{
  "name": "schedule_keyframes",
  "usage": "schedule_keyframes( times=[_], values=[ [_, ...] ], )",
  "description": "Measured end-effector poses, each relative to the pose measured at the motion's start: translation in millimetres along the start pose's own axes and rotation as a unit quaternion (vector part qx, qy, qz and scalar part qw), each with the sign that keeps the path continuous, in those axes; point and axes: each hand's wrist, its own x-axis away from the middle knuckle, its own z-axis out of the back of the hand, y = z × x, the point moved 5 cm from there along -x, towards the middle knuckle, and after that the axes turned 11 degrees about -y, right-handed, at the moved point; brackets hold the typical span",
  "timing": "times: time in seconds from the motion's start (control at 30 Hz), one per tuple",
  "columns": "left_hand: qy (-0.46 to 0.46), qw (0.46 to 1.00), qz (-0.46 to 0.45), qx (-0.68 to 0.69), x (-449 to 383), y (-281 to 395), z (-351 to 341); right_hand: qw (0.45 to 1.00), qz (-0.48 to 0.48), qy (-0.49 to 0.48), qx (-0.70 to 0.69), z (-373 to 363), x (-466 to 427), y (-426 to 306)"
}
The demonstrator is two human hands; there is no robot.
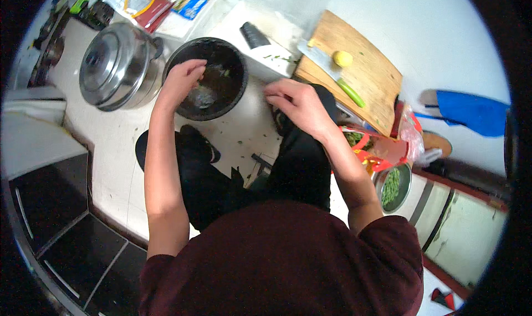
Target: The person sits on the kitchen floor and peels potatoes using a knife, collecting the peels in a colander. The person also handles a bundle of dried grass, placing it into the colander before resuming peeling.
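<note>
My left hand [185, 80] is over a black basin [239, 96] on the floor, its fingers bent together; whether it pinches something small cannot be told. Dark contents with a few pale and greenish bits lie in the basin. My right hand [295, 104], fingers curled, hovers above my knee, right of the basin. Near it a wooden cutting board [374, 87] bears a peeled yellow round vegetable [343, 59] and a kitchen knife with a green handle [351, 93].
A lidded steel pot [120, 66] stands left of the basin. Behind are a white container [266, 62] and food packages [156, 15]. At right, a red plastic bag [390, 160] with greens lies beside a metal bowl [409, 183] of chopped greens. Black cabinets [54, 195] stand lower left.
</note>
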Motion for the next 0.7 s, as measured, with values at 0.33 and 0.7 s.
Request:
schedule_keyframes(
  times=[0.33, 0.7],
  values=[
    [-0.087, 0.996, 0.022, 0.022, 9, 16, -56, 0.932, -0.24, 0.272, 0.019, 108, 167, 171],
    [-0.128, 0.984, -0.057, -0.111, -25, 83, -105, 0.889, -0.29, 0.225, 0.275, 106, 132, 221]
  ],
)
